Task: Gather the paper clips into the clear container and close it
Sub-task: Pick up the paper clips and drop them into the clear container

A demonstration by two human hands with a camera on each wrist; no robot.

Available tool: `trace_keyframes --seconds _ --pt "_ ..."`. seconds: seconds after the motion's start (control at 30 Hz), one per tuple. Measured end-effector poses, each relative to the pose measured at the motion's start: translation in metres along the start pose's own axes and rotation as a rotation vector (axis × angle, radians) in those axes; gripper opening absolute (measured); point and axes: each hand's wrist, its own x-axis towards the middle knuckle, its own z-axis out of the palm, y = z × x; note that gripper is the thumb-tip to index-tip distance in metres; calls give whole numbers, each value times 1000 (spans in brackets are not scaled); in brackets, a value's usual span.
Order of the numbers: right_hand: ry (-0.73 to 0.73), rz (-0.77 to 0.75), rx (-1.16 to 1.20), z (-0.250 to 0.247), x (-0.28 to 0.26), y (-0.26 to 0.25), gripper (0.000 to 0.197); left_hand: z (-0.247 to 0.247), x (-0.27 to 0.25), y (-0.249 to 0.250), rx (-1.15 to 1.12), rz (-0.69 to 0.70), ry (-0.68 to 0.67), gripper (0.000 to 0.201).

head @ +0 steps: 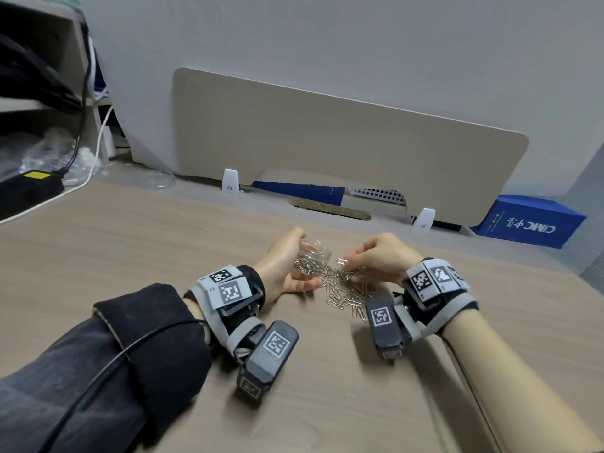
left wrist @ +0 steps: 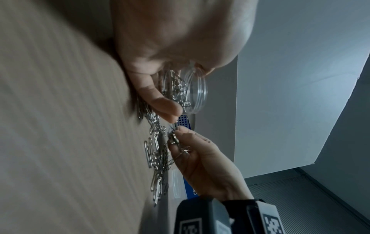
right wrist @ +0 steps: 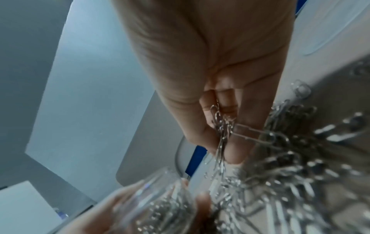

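Observation:
A small clear round container point(head: 314, 254) point(left wrist: 195, 93) point(right wrist: 160, 204), partly filled with silver paper clips, is tilted on the wooden desk. My left hand point(head: 289, 266) point(left wrist: 160, 98) grips it, its mouth turned toward the right. A loose pile of paper clips point(head: 346, 294) point(left wrist: 157, 152) point(right wrist: 296, 166) lies on the desk just right of it. My right hand point(head: 376, 256) point(left wrist: 192, 152) point(right wrist: 222, 126) hovers over the pile and pinches a small bunch of clips between thumb and fingers, close to the container's mouth. A clear round lid point(head: 158, 179) lies at the far left of the desk.
A beige divider panel point(head: 343, 138) stands along the desk's far edge, with a cable slot point(head: 330, 209) before it. A blue box point(head: 529, 222) sits at the far right. A black device point(head: 26, 191), cables and plastic wrap crowd the far left corner.

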Motion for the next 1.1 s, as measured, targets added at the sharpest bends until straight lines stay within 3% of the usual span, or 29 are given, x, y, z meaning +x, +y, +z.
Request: trace_keyframes --seconds 0.1,0.3,0.53,0.8,0.93,1.03,1.1 --pt "-6 -55 42 -10 -5 -8 12 1 -1 -2 33 18 -19 33" --pt "-10 -247 126 -12 -26 -33 10 10 -10 -7 103 56 -131 48" --pt "-10 -480 -287 9 -31 -38 12 17 -24 -12 43 42 -209 36" --pt "-29 -553 -373 9 -36 -41 7 16 -24 -13 36 67 -186 40" --pt "109 -476 -263 -6 -34 -40 20 15 -22 -12 -18 50 -132 39" --pt "132 -274 -154 -17 -25 -28 21 14 -19 -10 -58 85 -85 41" --pt "119 -110 -216 -20 -16 -14 26 11 -15 -9 -81 124 -37 44"
